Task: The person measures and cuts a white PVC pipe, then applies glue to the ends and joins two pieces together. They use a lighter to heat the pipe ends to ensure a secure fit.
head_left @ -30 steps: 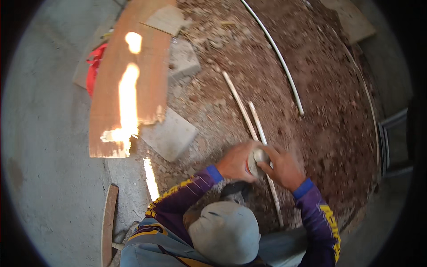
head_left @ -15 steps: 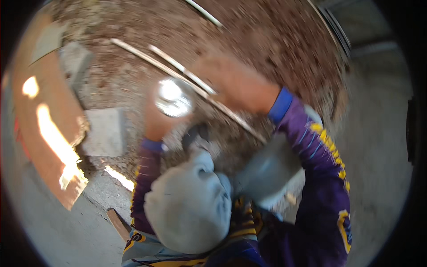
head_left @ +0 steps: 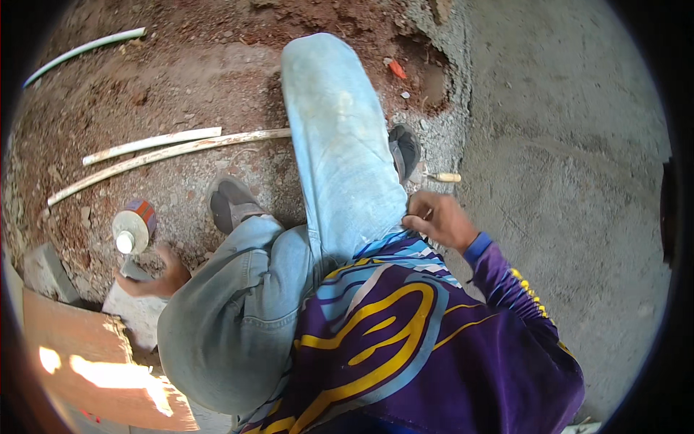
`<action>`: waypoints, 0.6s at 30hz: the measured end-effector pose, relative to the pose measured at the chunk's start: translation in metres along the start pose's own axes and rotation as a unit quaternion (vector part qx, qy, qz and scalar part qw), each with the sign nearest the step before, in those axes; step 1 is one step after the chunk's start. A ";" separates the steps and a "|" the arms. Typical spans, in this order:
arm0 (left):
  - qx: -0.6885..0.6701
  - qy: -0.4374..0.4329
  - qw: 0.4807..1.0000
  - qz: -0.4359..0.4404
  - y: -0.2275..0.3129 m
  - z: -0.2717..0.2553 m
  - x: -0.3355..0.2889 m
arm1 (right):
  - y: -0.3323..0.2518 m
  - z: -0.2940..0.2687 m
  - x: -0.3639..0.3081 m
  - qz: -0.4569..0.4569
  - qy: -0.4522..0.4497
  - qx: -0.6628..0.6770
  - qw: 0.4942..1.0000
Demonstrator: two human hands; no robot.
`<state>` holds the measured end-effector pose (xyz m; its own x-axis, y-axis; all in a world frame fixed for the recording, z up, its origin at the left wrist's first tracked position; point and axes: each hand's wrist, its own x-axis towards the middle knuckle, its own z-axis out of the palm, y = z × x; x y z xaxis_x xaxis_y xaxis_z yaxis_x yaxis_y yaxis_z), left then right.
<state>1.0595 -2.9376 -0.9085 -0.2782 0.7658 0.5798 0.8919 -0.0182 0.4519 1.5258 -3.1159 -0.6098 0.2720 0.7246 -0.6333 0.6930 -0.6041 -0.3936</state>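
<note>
Looking straight down, nearest is the purple and yellow jersey (head_left: 405, 340) and the bent knees in pale jeans (head_left: 238, 318), so the person seems to be crouched low over the dirt.

The left hand (head_left: 155, 278) is down at the lower left, just below a small round can (head_left: 134, 226) with an orange side and a whitish top. The fingers look curled around something small and grey, maybe a lid or cap, but they're half hidden by the knee, so I can't tell exactly what the grip is. The can stands on the ground just above that hand, close by but apart from it as far as I can see.

My guess is that the can is light and rigid, probably sheet metal or plastic, and possibly slick if anything has dripped down its side. I'd take it around the body with thumb and fingers opposite each other, not by the top, and keep it upright, since the top looks open.

The right hand (head_left: 437, 220) rests on the jeans near the hip, fingers bunched together and pinching at the fabric or something tucked there.

A concrete block (head_left: 137, 311) and a sunlit wooden board (head_left: 94, 362) sit by the left hand. Further out, two thin white pipes (head_left: 166, 148) lie side by side on the red soil, with another pipe (head_left: 83, 50) well apart at the top left. A small wooden-handled tool (head_left: 442, 176) lies on the grey concrete beside one shoe (head_left: 405, 148).
</note>
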 end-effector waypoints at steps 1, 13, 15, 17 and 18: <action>-0.100 -0.023 0.995 -0.007 0.040 -0.028 0.033 | 0.001 0.015 -0.002 -0.027 0.010 0.001 1.000; -0.588 -0.470 0.425 0.503 0.304 0.020 0.038 | -0.026 0.062 -0.015 0.302 0.096 0.529 0.787; -0.586 -0.466 0.427 0.507 0.303 0.023 0.030 | -0.025 0.051 -0.014 0.304 0.022 0.614 0.727; -0.589 -0.468 0.426 0.503 0.299 0.028 0.029 | -0.021 0.048 -0.011 0.317 -0.058 0.683 0.655; -0.594 -0.464 0.429 0.497 0.298 0.028 0.029 | -0.017 0.047 -0.008 0.337 -0.066 0.733 0.587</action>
<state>1.3272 -2.9029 -0.7754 0.7835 -0.0838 0.6157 -0.5598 -0.5251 0.6410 1.4802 -3.1267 -0.6291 0.0329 0.1843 -0.9823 -0.8878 -0.4461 -0.1134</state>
